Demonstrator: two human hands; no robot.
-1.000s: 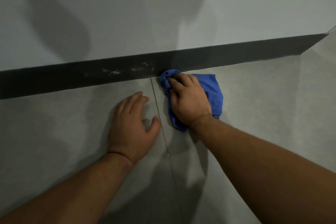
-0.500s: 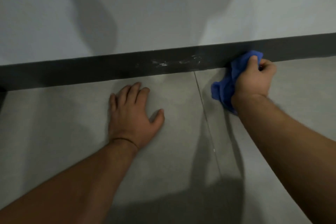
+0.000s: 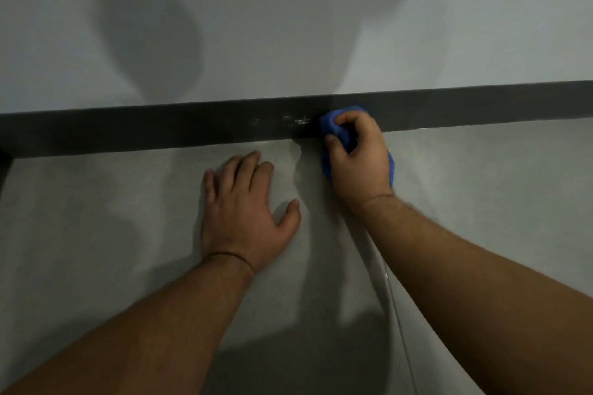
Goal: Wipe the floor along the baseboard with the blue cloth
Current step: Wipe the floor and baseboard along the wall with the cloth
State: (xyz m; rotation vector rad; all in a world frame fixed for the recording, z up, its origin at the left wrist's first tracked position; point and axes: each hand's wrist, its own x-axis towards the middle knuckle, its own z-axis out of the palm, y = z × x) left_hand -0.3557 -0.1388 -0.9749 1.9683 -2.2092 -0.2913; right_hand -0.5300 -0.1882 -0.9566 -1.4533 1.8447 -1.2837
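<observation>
Blue cloth (image 3: 333, 127), bunched in the gripping right hand (image 3: 359, 160), presses the baseboard (image 3: 160, 128) at frame centre beside white scuffs (image 3: 296, 121); left hand (image 3: 247, 212) lies flat and open on the floor (image 3: 481, 186); wiping appears mid-course.

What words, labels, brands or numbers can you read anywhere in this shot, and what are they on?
None: no text shows on the blue cloth, the baseboard, the wall or the floor. The pale marks on the baseboard are smudges, not letters.
</observation>
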